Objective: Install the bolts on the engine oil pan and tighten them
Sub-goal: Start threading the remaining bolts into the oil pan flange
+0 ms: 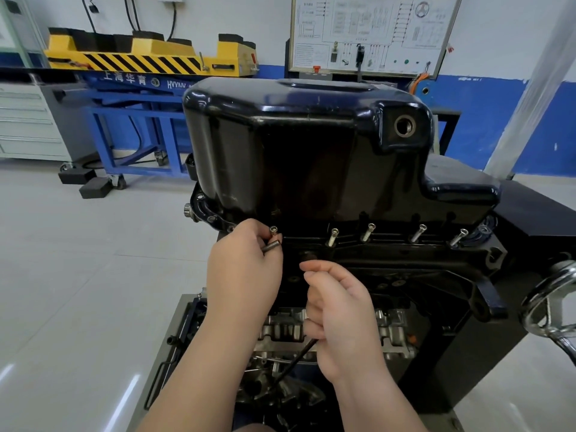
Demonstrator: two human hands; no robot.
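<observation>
A glossy black oil pan point(311, 145) sits upside down on the engine block, its flange facing me. Several silver bolts stand loosely in the flange holes, such as one bolt point(333, 236) near the middle and another bolt point(458, 236) at the right. My left hand point(243, 272) pinches a bolt point(273, 231) at the flange's left part and also holds a spare bolt point(271, 246) in its fingers. My right hand point(339, 316) is curled around a thin dark tool point(296, 360) whose shaft sticks out below the fist.
The engine hangs on a black stand with a chrome hand wheel point(551, 304) at the right. A blue and yellow lift trolley point(134, 76) stands behind at the left, a wiring board point(371, 32) on the back wall. Grey floor lies to the left.
</observation>
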